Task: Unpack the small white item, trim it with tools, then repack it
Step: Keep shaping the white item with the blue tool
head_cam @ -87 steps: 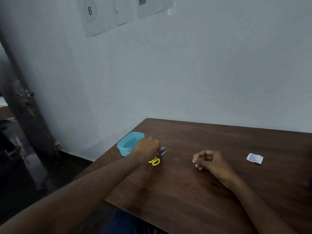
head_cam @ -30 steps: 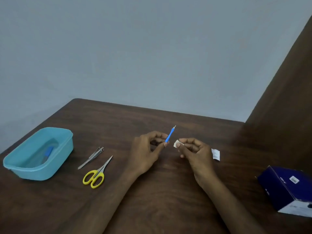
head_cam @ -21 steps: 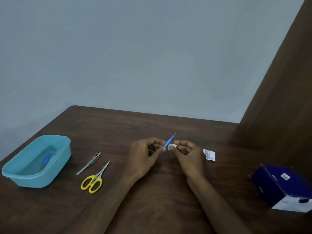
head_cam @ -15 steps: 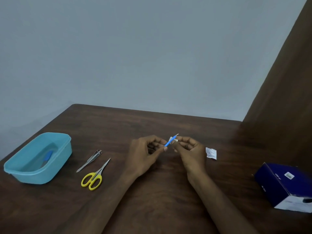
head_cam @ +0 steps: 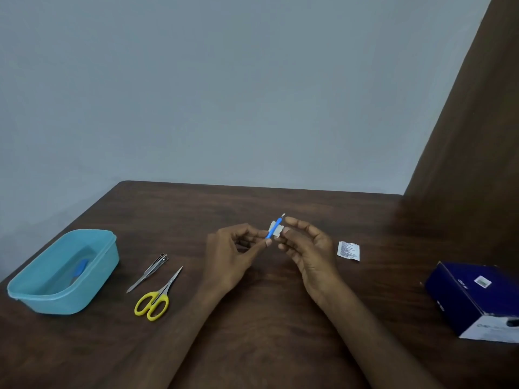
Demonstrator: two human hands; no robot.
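Observation:
My left hand (head_cam: 230, 256) pinches a thin blue-handled tool (head_cam: 273, 229) with a metal tip pointing up and right. My right hand (head_cam: 309, 248) holds the small white item (head_cam: 276, 230) between thumb and fingers, right behind the tool's shaft. Both hands hover above the middle of the brown table (head_cam: 252, 332). A small white printed wrapper (head_cam: 348, 250) lies flat to the right of my right hand. Yellow-handled scissors (head_cam: 157, 297) and a metal nail clipper (head_cam: 148, 272) lie to the left of my left hand.
A light blue plastic tub (head_cam: 64, 272) with a blue object inside stands at the table's left edge. A dark blue box (head_cam: 474, 297) sits at the right. A brown panel (head_cam: 463, 136) rises at the far right; a grey wall is behind.
My hands came together from a gap. The white item now sits against the blue tool's shaft. The view shifted slightly; scissors, clipper, tub and wrapper stayed put.

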